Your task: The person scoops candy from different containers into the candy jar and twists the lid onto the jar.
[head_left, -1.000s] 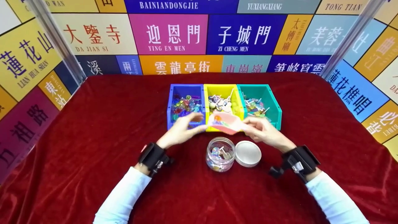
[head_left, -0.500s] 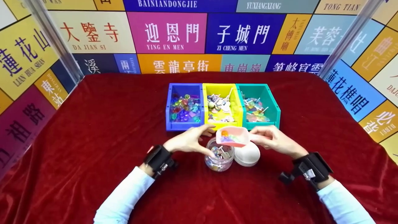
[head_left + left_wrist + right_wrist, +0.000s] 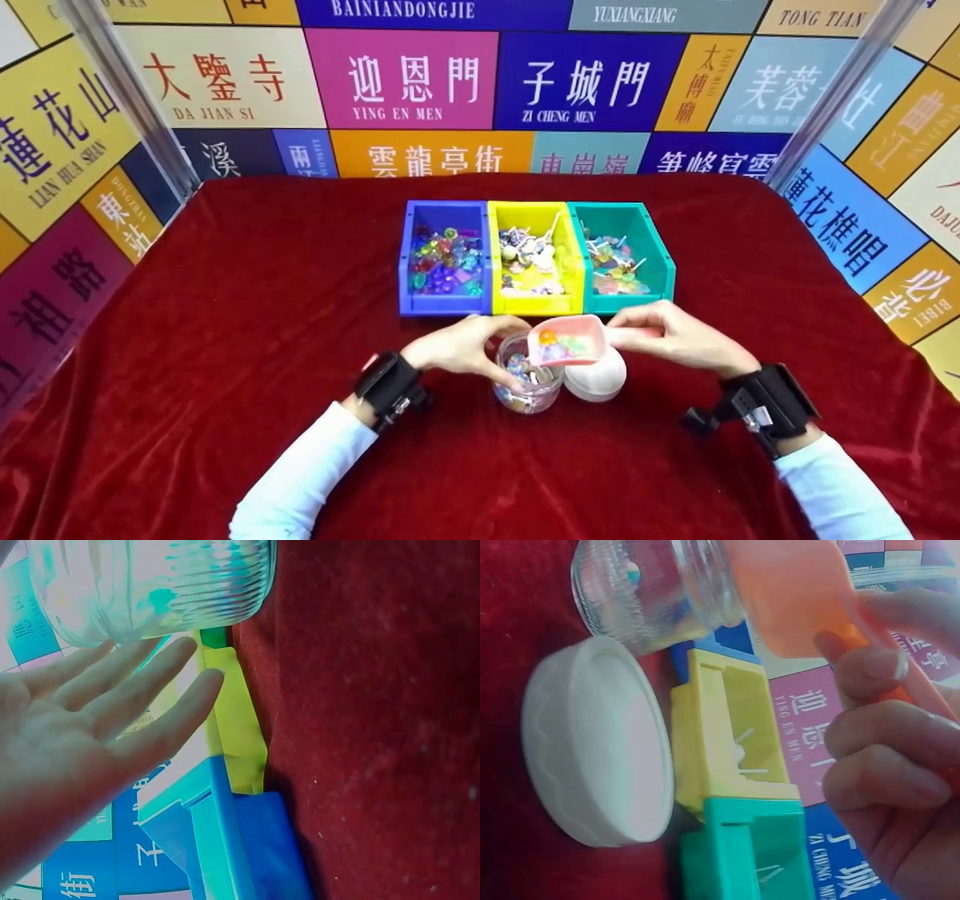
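Observation:
My right hand (image 3: 667, 337) grips the handle of a pink scoop (image 3: 589, 339), and its curled fingers show in the right wrist view. Orange, purple and green candy-like pieces lie in the scoop. Its front edge hangs over the rim of a clear jar (image 3: 525, 401), which holds lollipops and other colourful bits. On the jar's left side is my left hand (image 3: 461, 345), thumb toward the front and fingers toward the back. The left wrist view shows those fingers (image 3: 161, 701) fairly straight beside the jar; whether they touch it, I cannot tell.
A white lid (image 3: 596, 375) lies right of the jar. Behind stand three joined bins: blue (image 3: 446, 304) with coloured gems, yellow (image 3: 536, 304) with lollipops, green (image 3: 656, 259) with mixed pieces. Red cloth (image 3: 300, 262) covers the table, and a sign-patterned panel (image 3: 420, 82) stands behind.
The scoop has come from in front of the yellow bin toward me, to the jar's rim. My left hand has also moved nearer, from the blue bin's front to the jar's side.

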The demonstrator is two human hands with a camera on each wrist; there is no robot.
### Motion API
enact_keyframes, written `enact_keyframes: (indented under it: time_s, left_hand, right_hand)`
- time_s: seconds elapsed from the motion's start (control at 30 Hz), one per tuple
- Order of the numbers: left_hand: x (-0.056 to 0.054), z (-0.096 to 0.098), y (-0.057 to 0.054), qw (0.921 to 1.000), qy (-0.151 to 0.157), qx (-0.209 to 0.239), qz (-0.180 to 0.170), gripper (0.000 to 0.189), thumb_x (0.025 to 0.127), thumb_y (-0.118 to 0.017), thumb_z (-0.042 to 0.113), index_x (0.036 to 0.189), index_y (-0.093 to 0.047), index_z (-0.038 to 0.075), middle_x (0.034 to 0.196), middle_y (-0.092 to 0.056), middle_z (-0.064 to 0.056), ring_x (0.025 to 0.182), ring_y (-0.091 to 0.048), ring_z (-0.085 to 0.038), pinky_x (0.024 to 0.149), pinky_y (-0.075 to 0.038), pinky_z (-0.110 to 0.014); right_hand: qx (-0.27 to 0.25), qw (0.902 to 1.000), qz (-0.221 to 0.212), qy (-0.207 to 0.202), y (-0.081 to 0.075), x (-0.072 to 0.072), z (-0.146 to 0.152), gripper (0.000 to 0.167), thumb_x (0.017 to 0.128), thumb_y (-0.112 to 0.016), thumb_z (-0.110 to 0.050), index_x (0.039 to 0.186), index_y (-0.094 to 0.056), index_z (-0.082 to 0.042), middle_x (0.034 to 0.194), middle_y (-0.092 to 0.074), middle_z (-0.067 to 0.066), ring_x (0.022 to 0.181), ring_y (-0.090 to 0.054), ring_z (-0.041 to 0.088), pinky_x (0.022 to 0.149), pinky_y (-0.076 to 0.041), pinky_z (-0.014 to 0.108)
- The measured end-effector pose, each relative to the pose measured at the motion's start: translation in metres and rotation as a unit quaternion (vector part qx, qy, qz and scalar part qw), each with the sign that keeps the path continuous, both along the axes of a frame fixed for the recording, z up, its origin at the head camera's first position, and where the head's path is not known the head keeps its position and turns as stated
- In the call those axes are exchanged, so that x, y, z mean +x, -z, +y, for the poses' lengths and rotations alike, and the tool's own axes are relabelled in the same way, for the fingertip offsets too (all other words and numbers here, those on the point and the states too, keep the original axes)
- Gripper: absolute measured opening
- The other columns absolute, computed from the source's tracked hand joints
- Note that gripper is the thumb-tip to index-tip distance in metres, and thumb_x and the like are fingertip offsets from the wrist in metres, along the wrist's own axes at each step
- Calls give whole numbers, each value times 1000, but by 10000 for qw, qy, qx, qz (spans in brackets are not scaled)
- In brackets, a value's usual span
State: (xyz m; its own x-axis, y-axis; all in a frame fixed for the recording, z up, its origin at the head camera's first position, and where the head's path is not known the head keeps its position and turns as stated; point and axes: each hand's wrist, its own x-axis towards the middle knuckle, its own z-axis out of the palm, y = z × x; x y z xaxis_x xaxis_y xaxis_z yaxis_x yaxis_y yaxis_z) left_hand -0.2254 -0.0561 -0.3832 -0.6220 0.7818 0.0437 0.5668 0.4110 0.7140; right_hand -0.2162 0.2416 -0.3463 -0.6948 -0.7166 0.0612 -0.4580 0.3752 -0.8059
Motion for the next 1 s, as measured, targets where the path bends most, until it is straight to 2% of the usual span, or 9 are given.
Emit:
enact_keyframes:
  time_s: [0.07,0.23,0.5,0.73,0.87,1.0]
  left_hand:
    - [0,0,0,10000,55,15,54,67,68,-77,25,124,-47,2,120,-56,-8,108,-52,-15,93,-41,-26]
    - [1,0,2,10000,53,10,48,67,68,-78,23,124,-46,3,118,-56,-8,104,-54,-16,87,-46,-30]
    - [1,0,2,10000,27,-23,11,68,67,-78,25,124,-46,5,115,-57,-9,97,-56,-18,83,-47,-34]
    - [1,0,1,10000,36,-40,27,68,67,-78,27,123,-47,5,114,-57,-9,95,-57,-20,84,-47,-36]
    - [2,0,1,10000,22,-49,24,67,67,-77,28,123,-47,5,114,-57,-7,97,-56,-19,85,-46,-34]
    - [2,-1,1,10000,-8,-68,18,67,67,-77,27,123,-47,6,113,-58,-7,96,-56,-19,84,-47,-34]
  right_hand:
    - [194,9997,147,34,-5,1,0,15,87,-56,-12,97,-67,-12,88,-65,6,79,-56,16,70,-47,21]
    - [794,9931,861,31,-19,3,-3,15,87,-57,-23,97,-68,-18,85,-66,-4,75,-57,9,67,-46,20]
    - [1188,9769,1774,-70,-35,12,-15,17,86,-58,-29,92,-69,-18,74,-62,-13,62,-53,4,56,-43,18]
    - [1498,9672,2051,-16,-44,20,-25,19,86,-58,-31,90,-70,-18,68,-59,-15,55,-49,1,51,-41,17]
    - [1704,9567,2356,119,-48,25,-31,15,85,-59,-31,82,-69,-20,63,-56,-15,53,-47,-1,50,-41,17]
    - [1908,9512,2412,250,-52,28,-36,15,85,-59,-32,76,-67,-22,58,-51,-14,50,-42,0,49,-38,17]
